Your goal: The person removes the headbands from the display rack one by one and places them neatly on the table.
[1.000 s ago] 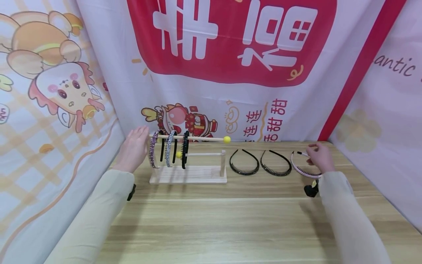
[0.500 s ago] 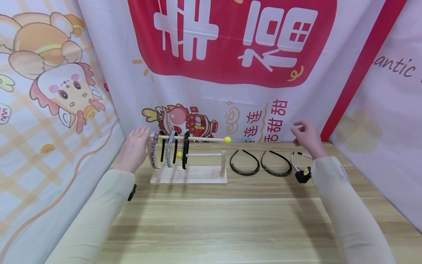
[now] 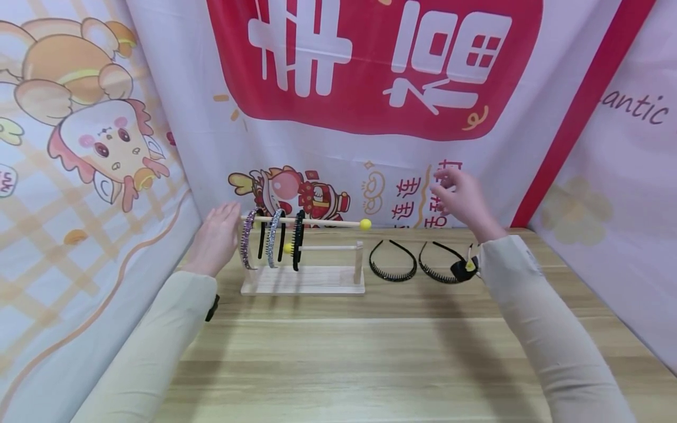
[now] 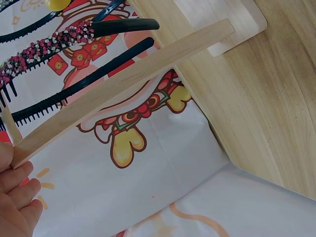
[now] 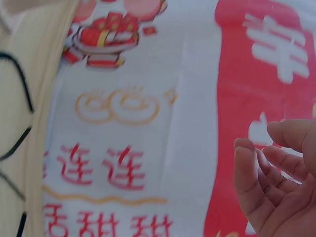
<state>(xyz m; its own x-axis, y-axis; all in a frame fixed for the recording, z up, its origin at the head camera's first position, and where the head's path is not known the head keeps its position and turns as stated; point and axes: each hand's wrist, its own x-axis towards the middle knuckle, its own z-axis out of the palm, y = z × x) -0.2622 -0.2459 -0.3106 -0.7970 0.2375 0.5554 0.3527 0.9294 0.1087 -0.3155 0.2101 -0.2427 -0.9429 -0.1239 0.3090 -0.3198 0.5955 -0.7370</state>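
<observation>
At the left end of a wooden headband stand (image 3: 312,286), my left hand (image 3: 214,238) rests its fingers against the top of the upright post (image 4: 118,89); its thumb is hidden. Three headbands hang on the stand's upper rod: a pink-purple jewelled headband (image 3: 245,238), a silver jewelled headband (image 3: 272,235) and a black headband (image 3: 296,241). My right hand (image 3: 459,197) is raised in front of the back cloth, fingers loosely bent and nothing between them, as the right wrist view (image 5: 281,173) also shows. Below it, two black toothed headbands (image 3: 392,277) (image 3: 431,273) lie on the table.
A pale headband (image 3: 470,251) lies at the right, mostly hidden behind the right wrist and its black camera (image 3: 461,271). The stand's lower rod (image 3: 328,248) has a yellow ball end. Printed cloth walls enclose the wooden table (image 3: 338,352) at the back and sides.
My right hand has left the pale headband at the right, rising and moving left with nothing in it. My left hand and the stand have stayed in place.
</observation>
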